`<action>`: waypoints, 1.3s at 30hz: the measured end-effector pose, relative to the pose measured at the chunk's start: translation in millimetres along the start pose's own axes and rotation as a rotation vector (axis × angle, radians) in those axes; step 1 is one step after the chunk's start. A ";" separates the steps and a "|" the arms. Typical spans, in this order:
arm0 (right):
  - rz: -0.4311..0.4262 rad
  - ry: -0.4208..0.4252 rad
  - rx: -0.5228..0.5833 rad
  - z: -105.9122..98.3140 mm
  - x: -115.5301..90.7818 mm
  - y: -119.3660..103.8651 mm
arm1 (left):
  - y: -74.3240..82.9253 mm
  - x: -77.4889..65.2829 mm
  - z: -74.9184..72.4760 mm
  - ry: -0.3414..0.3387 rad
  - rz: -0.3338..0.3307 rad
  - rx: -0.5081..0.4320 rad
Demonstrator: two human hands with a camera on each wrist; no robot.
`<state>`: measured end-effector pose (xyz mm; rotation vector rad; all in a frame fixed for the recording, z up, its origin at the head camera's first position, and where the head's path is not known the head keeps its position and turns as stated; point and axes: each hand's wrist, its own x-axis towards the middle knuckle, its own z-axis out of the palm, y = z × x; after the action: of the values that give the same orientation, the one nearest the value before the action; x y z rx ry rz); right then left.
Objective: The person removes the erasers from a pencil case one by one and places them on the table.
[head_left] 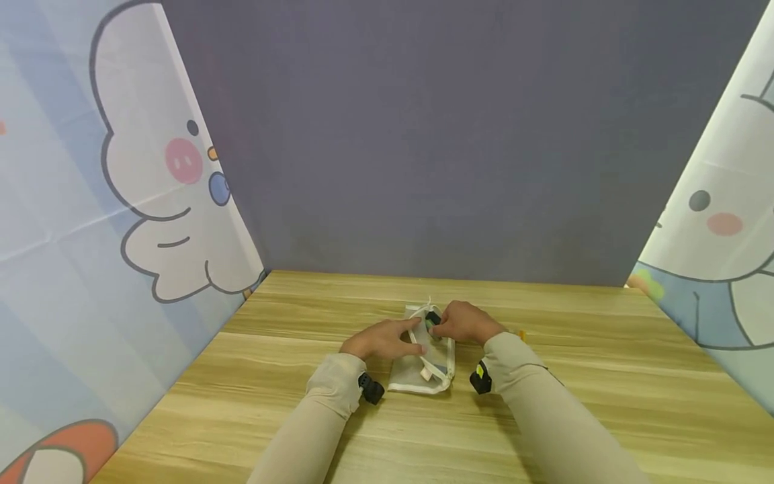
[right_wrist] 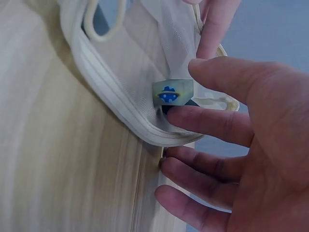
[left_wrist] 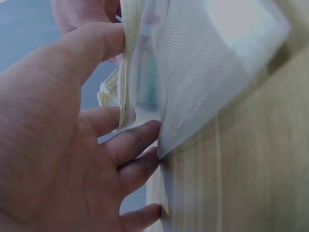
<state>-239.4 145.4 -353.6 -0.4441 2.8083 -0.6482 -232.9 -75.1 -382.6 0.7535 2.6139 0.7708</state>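
Observation:
A translucent white mesh zip pouch (head_left: 413, 376) lies on the table with its zipped mouth spread. My left hand (head_left: 382, 338) is at the near-left edge of that mouth, thumb and forefinger apart against the zip tape (left_wrist: 124, 72), other fingers along the mesh outside. My right hand (head_left: 467, 321) reaches in from the far right and pinches a small pale-green block (right_wrist: 173, 92) between thumb and forefinger. The block bears a blue ringed-planet print and has a dark part below it. A teal piece (left_wrist: 148, 79) shows through the mesh in the left wrist view.
The pouch rests on a wood-grain table (head_left: 272, 396) backed by a dark grey panel (head_left: 423, 134). Cartoon-printed curtains (head_left: 66, 222) hang at both sides. A small orange item (head_left: 522, 334) shows just beyond the right wrist. A cord loop (right_wrist: 104, 36) sits at the pouch's near end.

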 end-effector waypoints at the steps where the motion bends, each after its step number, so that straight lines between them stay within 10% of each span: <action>1: 0.001 0.003 -0.004 -0.1 0.3 0.0 | 0.1 0.5 0.3 0.000 -0.001 0.003; 22: 0.012 0.064 -0.103 -0.7 2.3 -6.6 | 6.3 1.6 -0.4 0.004 -0.014 0.034; 39: 0.023 0.081 0.030 1.0 -2.4 -5.1 | 1.1 -0.3 2.2 0.002 -0.011 0.015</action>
<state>-235.7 141.5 -351.8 -0.3875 2.8708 -0.7172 -231.3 -73.7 -383.7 0.7424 2.6266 0.7504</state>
